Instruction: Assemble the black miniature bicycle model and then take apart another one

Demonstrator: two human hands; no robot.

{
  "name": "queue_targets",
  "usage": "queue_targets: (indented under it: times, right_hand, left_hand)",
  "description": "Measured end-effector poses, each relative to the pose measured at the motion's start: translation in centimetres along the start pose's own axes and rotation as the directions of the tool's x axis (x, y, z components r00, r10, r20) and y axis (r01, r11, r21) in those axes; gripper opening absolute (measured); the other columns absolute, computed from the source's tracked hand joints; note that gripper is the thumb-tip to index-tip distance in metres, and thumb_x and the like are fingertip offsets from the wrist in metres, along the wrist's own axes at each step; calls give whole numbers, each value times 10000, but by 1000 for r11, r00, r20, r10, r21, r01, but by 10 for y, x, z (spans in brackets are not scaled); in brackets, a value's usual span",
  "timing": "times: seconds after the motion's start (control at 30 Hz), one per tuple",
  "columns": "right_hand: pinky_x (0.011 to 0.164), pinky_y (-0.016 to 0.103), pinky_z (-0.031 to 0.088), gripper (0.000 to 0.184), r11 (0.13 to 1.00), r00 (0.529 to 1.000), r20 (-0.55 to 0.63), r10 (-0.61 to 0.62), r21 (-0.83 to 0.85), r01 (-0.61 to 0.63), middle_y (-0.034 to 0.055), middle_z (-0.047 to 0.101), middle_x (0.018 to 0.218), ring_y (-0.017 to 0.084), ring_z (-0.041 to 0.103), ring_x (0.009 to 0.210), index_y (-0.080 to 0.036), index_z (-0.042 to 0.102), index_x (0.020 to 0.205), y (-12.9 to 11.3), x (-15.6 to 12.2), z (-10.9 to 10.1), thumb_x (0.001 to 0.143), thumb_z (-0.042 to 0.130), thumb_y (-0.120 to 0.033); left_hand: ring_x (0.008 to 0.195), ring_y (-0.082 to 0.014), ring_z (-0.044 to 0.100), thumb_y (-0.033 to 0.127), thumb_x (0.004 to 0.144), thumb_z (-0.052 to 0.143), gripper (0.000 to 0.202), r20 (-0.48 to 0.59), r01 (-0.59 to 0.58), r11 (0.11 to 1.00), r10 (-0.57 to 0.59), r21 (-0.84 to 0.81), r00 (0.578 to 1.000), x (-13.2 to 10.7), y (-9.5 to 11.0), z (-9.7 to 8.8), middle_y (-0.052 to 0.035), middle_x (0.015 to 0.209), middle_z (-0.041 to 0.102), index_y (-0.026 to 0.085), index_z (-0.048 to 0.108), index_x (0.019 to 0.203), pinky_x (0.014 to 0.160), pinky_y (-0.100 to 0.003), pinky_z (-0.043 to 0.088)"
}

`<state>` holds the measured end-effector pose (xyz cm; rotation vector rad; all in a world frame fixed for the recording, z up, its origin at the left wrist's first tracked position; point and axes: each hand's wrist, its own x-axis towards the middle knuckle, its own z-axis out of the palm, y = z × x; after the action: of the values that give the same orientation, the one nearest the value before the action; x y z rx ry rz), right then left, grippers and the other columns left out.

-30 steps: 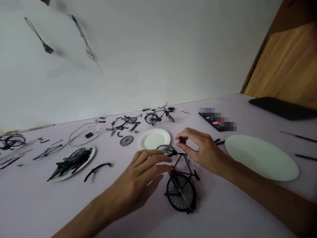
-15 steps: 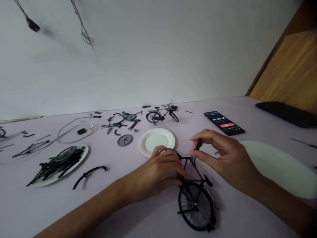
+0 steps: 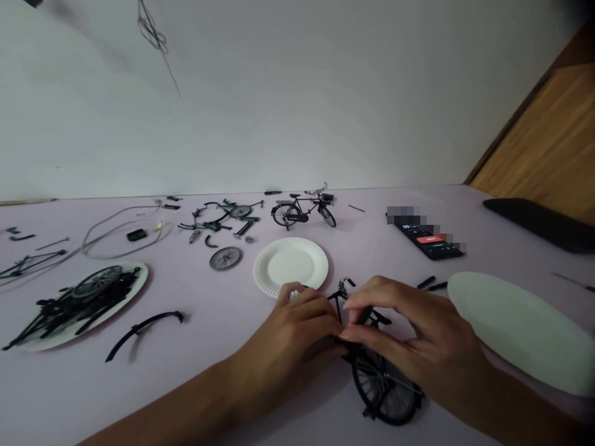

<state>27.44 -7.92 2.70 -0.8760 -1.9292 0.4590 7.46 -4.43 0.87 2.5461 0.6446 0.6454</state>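
The left hand curls closed around the front of a black model bicycle lying on the desk, just before a paper plate; the right hand pinches a small black part at the frame.

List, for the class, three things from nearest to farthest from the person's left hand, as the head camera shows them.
1. White paper plate, just above the left hand.
2. Loose spoked wheel, up and leftward.
3. Black curved mudguard, farther left.
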Motion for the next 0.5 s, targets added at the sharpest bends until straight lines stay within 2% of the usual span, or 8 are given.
queue_targets:
  times: [0.2, 0.33, 0.5]
  right_hand:
    - [715, 190, 501, 170, 999, 998, 67, -17, -43, 20, -30, 660, 850, 84, 628, 757, -210, 598, 952, 4, -3, 1, 856, 727, -155]
    - [682, 206, 516, 205, 990, 992, 87, -96, -93, 104, -30, 662, 838, 91, 628, 723, -221, 604, 1026, 6, -5, -1, 866, 725, -181]
    - [655, 234, 525, 247, 949, 976, 123, -179, -239, 204, -18, 692, 836, 114, 641, 708, -230, 589, 1073, 7, -7, -3, 869, 725, -205]
  left_hand:
    - [938, -158, 549, 213, 969, 581, 69, -18, -6, 1000, 6, 0, 1000, -1, 0, 3, 6, 943, 669, 189, 630, 925, 948, -361, 309]
    - [922, -159, 553, 205, 982, 553, 94, -29, -11, 1000, 11, -14, 1000, 0, 2, 2, -3, 926, 677, 185, 627, 927, 936, -358, 325]
    - [916, -171, 549, 214, 978, 559, 87, -38, -15, 1000, 14, -18, 999, 0, 1, 3, -7, 868, 654, 191, 626, 928, 912, -357, 343]
